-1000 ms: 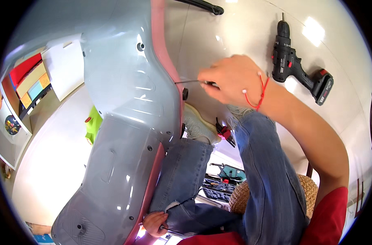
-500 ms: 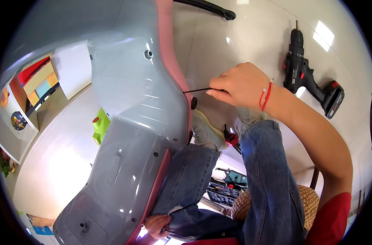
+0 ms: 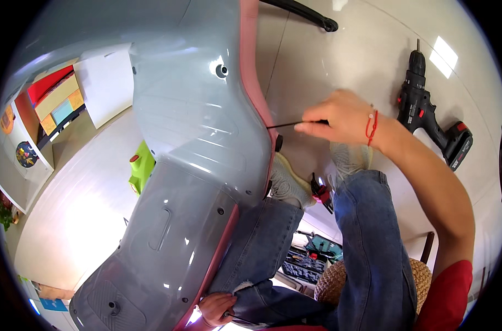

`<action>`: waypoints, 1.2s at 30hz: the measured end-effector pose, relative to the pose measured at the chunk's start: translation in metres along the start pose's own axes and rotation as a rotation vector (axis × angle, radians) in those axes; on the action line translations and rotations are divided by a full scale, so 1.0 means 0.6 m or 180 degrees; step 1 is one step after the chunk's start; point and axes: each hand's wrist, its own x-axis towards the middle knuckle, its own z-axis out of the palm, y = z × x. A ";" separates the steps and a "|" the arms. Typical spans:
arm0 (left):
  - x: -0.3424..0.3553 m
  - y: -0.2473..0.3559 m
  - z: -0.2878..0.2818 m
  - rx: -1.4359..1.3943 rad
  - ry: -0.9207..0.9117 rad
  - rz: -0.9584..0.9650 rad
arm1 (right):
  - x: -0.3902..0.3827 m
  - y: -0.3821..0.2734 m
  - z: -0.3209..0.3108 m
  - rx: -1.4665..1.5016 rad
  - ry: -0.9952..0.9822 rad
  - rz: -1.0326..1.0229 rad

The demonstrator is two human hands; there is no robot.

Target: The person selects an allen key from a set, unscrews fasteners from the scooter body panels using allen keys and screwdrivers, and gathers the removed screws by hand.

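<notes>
My right hand (image 3: 334, 118) is closed on a thin black rod tool (image 3: 288, 124), whose tip meets the pink trim (image 3: 254, 94) of a large grey plastic body (image 3: 190, 105) beside a black round fitting (image 3: 278, 143). My left hand (image 3: 218, 309), at the bottom middle, lies closed against the lower pink edge and my jeans, gripping a thin tool (image 3: 229, 314) that is partly hidden. The grey body has several recessed holes and molded ridges.
A cordless drill (image 3: 419, 107) and a black bar (image 3: 300, 12) lie at right and top. A red-black tool (image 3: 321, 193) sits by my shoes (image 3: 287, 182). An open toolbox (image 3: 303, 265), woven seat (image 3: 331, 281), green plastic piece (image 3: 140, 165) and shelving (image 3: 19, 193) surround me.
The view has shifted, so most things appear farther right. My right hand has changed its finger position on the rod, which stays at the trim. My left hand remains closed low down.
</notes>
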 end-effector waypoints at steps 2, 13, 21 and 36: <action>-0.004 -0.001 0.000 -0.0007 0.0028 -0.0034 | 0.010 0.009 -0.008 -0.2155 0.1241 -0.1278; -0.001 -0.003 -0.002 -0.0079 0.0078 -0.0011 | 0.044 0.057 0.039 -0.0856 0.0824 -0.0618; 0.006 0.002 -0.002 -0.0020 0.0049 0.0003 | 0.098 0.005 -0.068 -0.2523 0.0833 -0.1463; 0.003 0.018 -0.018 0.0019 0.0197 0.0008 | 0.050 0.018 0.012 -0.1803 0.0986 -0.0473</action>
